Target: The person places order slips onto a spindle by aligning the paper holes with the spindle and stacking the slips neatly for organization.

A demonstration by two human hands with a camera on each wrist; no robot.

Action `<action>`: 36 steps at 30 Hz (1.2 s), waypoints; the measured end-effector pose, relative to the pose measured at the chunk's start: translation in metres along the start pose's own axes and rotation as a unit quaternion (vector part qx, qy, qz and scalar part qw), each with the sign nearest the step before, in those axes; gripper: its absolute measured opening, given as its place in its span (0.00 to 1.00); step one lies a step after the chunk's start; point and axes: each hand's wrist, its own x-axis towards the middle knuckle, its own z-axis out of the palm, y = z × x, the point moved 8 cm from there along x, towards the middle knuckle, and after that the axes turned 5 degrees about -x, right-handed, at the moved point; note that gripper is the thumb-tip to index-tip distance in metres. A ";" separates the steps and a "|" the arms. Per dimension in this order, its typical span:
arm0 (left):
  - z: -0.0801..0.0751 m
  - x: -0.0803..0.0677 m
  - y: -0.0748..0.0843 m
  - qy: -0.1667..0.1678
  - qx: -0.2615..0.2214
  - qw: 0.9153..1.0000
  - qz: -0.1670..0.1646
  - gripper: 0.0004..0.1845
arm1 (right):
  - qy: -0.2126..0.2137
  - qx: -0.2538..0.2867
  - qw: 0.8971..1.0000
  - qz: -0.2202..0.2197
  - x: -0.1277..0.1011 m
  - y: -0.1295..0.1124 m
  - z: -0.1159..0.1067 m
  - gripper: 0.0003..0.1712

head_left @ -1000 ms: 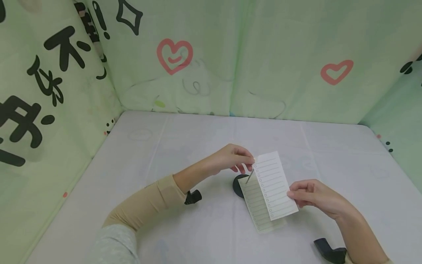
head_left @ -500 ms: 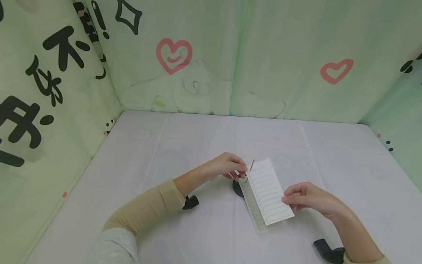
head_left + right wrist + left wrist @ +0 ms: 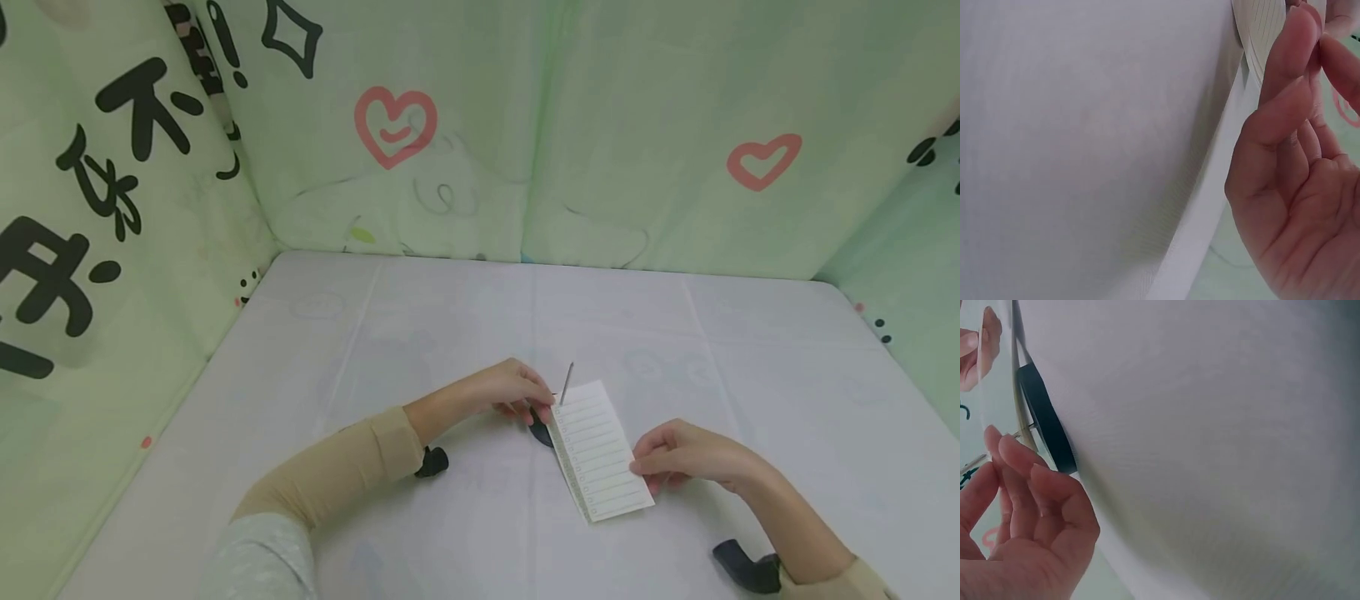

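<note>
A white checklist sheet (image 3: 603,458) with ruled lines hangs between both hands. My left hand (image 3: 517,393) pinches its upper left corner, and my right hand (image 3: 686,457) pinches its lower right edge. Through the sheet's top pokes a thin metal spike (image 3: 566,385), part of a paper spike with a round black base (image 3: 1047,419). Lower on the same spike sit paler ruled sheets (image 3: 567,473), mostly covered by the held one. In the left wrist view a gap shows between the held sheet and the papers below. Most of the base is hidden in the head view.
A white cloth covers the table (image 3: 420,333). Green printed curtains (image 3: 637,167) close off the back and both sides. A black wrist device (image 3: 432,462) sits at the left wrist, another black device (image 3: 746,567) at the right.
Both hands have brought the sheet down and left, over the paler sheets. The spike tip, hidden behind the sheet at first, now stands out above it.
</note>
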 end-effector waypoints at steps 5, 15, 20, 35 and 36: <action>0.001 0.003 -0.003 0.006 0.009 1.000 -0.007 0.06 | 0.002 -0.012 1.000 0.017 0.004 0.004 0.003 0.12; 0.003 0.006 -0.007 0.041 0.036 0.998 -0.023 0.06 | 0.004 -0.030 0.999 0.026 0.010 0.004 0.007 0.09; 0.004 0.007 -0.007 0.045 0.050 0.997 -0.022 0.06 | 0.012 -0.040 0.998 0.036 0.010 0.005 0.007 0.08; 0.004 0.005 -0.004 0.063 0.052 0.996 -0.023 0.06 | 0.014 -0.047 0.998 0.044 0.010 0.007 0.007 0.07; 0.005 0.005 -0.004 0.062 0.051 0.996 -0.024 0.06 | 0.013 -0.045 0.998 0.043 0.010 0.006 0.007 0.07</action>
